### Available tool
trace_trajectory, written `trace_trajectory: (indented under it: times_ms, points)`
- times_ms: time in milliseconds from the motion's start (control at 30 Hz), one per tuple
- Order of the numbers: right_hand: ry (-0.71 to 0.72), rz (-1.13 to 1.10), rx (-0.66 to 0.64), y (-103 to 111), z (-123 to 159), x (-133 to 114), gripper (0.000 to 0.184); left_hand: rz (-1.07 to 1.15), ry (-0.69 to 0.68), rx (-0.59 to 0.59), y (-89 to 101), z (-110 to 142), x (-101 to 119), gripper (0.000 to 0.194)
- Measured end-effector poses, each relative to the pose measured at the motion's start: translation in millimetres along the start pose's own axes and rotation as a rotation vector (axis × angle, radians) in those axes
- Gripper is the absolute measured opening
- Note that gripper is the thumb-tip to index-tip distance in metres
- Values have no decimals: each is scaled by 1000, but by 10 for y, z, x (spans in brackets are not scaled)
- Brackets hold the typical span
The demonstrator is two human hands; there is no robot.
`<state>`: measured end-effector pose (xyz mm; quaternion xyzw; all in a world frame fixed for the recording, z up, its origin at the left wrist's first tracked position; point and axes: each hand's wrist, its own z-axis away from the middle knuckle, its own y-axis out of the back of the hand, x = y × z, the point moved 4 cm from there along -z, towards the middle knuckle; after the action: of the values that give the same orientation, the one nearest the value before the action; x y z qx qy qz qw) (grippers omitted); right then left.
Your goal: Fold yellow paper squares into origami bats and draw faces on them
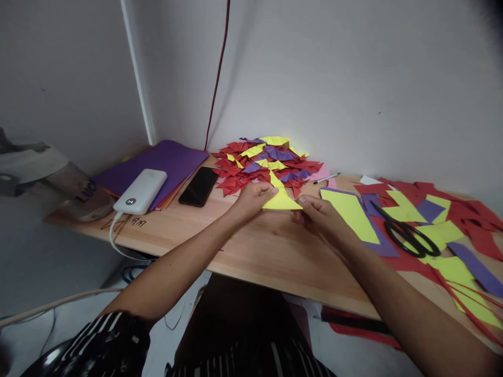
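A folded piece of yellow paper (282, 200) is held between both hands above the wooden table (251, 251). One narrow point of it sticks up and away from me, and its near edge is wide and straight. My left hand (254, 198) pinches its left side with thumb and fingers. At the right corner, my right hand (316, 210) grips it, thumb on top; some of those fingers are hidden underneath. Just behind the hands lies a heap of folded paper shapes (271, 157) in red, yellow and purple.
Black scissors (411, 235) lie among red, yellow and purple paper scraps (440, 235) on the right. A pen (327, 178) rests near the wall. On the left are a black phone (199, 186), a white power bank (141, 191) on purple sheets (176, 157), and a clear plastic container (78, 193).
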<state>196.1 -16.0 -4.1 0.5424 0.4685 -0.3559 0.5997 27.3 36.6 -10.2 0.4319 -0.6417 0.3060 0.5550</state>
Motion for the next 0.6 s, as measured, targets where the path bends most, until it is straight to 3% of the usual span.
trace_trajectory:
  times_ms: [200, 367, 600]
  points:
    - [-15, -185, -81, -55, -13, 28, 45, -57, -69, 41, 33, -11, 50, 43]
    - [-44, -212, -160, -81, 3, 13, 38, -92, -98, 30, 40, -9, 61, 41]
    - [-6, -220, -102, -75, 11, -59, 43, -75, -77, 31, 53, -7, 59, 41]
